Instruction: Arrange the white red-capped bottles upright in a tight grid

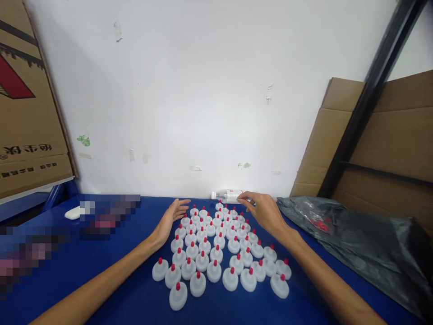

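Head view, looking down over both forearms. Behind everything, white wall (203, 90), scuffed, with bits of tape. Cardboard box (27, 104) at far left, printed in red and black; more cardboard (389, 135) leaning at right behind black frame (368, 99). Below, blue table (118, 289) filling the lower half. Black bag (355, 239) crumpled on the table's right side, something red showing inside. Blurred patches at left. In the middle, caps (216, 246), white with red tips, standing upright in packed rows, touching one another, between the two arms. Clear bottle (228, 195) lying on its side against the wall, just beyond the far row. Left hand (171, 216) flat on its edge, fingers straight and together, pressed against the left side of the cluster near the far corner, holding nothing. Right hand (264, 210) palm down over the far right corner, fingers curled, fingertips (241, 199) at the bottle; whether gripping it, cannot tell. Small white object (72, 213) alone at far left.
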`<state>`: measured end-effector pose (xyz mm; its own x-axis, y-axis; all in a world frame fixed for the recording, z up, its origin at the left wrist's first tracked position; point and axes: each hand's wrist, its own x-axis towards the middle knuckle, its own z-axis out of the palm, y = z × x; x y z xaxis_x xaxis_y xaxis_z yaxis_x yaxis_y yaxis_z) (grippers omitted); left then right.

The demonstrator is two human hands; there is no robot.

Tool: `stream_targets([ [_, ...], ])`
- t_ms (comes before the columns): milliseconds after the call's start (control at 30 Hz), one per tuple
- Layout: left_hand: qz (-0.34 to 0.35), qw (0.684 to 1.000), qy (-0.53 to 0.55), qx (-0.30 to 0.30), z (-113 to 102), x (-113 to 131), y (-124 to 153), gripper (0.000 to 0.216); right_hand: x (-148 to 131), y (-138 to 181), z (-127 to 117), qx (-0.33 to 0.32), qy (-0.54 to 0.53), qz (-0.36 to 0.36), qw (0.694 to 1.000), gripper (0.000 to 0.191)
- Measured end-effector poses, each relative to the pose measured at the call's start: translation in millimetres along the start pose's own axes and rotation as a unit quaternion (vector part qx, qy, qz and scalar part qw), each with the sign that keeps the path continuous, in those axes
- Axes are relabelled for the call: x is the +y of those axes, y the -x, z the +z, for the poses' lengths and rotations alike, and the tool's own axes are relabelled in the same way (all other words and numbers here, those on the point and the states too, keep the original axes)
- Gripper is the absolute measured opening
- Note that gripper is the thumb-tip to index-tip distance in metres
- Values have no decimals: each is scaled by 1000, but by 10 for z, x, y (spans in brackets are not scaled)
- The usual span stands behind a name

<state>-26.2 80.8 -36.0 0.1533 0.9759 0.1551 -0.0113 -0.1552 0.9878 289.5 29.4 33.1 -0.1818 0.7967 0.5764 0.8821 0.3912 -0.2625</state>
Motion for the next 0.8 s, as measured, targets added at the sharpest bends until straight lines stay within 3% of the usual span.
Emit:
stream_targets([
  [800, 5, 1000, -26, 2, 10, -4, -4, 81, 44, 8, 17, -40, 99, -21, 994, 21],
])
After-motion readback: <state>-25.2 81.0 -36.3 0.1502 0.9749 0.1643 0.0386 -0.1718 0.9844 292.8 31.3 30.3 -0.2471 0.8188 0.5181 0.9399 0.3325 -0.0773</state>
